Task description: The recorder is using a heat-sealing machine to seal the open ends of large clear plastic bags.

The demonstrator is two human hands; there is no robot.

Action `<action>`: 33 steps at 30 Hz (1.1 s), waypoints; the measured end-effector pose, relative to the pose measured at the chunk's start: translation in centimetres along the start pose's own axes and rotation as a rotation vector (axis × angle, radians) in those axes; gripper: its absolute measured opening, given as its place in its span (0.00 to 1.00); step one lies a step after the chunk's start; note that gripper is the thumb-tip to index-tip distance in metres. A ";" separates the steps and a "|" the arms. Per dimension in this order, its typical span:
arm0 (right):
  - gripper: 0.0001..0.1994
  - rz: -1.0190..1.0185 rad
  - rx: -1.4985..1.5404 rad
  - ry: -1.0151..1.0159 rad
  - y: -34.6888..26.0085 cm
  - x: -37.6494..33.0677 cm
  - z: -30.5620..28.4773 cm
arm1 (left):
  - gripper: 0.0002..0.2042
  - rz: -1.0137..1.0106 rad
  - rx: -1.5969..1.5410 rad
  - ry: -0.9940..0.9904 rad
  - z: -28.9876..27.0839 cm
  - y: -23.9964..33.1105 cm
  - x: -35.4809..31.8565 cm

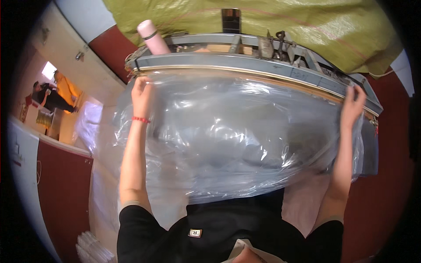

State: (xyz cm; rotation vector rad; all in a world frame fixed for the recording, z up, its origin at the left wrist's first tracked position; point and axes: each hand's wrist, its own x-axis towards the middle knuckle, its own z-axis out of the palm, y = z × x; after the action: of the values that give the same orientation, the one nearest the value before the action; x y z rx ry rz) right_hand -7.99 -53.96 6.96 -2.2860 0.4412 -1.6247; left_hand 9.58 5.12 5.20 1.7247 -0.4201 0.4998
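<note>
Stretching between both raised arms, a large clear plastic bag (232, 136) hangs in front of the person, its upper edge against a grey metal frame (263, 65). The left hand (141, 94) has its fingers closed on the bag's upper left corner; the right hand (353, 105) pinches the upper right corner. A pink cylinder (151, 37) rests on the frame, with green-yellow woven sacking (307, 26) behind.

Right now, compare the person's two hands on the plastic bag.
The left hand has a red band at its wrist; the right hand has a bare wrist. The left hand grips the bag's far left corner, the right hand its far right corner, slightly lower in the picture. Both pinch the clear plastic bag against the grey machine bar.
</note>
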 end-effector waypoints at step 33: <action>0.11 0.260 -0.052 -0.537 17.0 -8.0 -15.4 | 0.19 0.177 1.176 -0.481 -1.2 3.0 -8.4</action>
State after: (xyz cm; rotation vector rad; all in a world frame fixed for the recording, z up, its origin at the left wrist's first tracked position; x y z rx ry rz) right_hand -26.35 -67.05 -2.08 -2.4521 0.6127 -0.8409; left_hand 0.82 5.73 3.35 2.9897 -0.6966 0.4832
